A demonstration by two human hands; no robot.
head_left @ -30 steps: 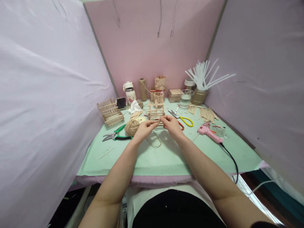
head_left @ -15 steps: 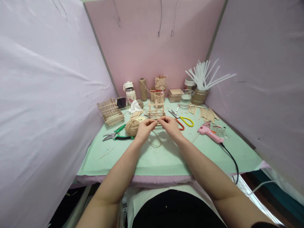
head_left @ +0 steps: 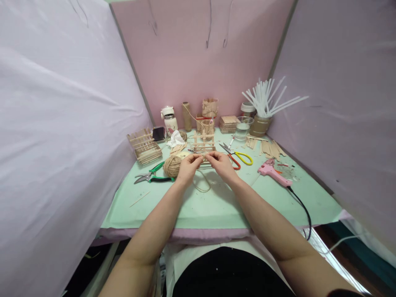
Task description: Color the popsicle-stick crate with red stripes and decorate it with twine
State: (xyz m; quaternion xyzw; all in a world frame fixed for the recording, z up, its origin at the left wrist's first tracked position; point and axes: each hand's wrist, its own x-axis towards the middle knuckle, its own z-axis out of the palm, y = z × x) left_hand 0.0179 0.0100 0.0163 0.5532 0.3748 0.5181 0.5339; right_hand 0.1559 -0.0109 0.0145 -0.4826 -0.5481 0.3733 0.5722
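Note:
My left hand (head_left: 189, 167) and my right hand (head_left: 220, 163) meet over the middle of the table, thumbs and forefingers pinched close together. Between the fingertips runs a thin piece of jute twine, and a loop of the twine (head_left: 202, 191) hangs down onto the table below. Just left of my left hand lies a ball of twine (head_left: 172, 166). Directly behind both hands stands a small craft-stick frame (head_left: 204, 145), its near part hidden by my fingers. Scissors with yellow and red handles (head_left: 243, 157) lie beyond my right hand.
Green-handled pruning shears (head_left: 154, 178) and a stick basket (head_left: 144, 149) are at left. A pink glue gun (head_left: 274, 172), its cord trailing off the edge, lies at right. Behind are loose craft sticks (head_left: 272, 148), a water cup (head_left: 243, 128) and a pot of white glue sticks (head_left: 261, 125).
The fingertips of my two hands have drawn slightly apart, with twine still pinched between them. Everything else on the table stays in place.

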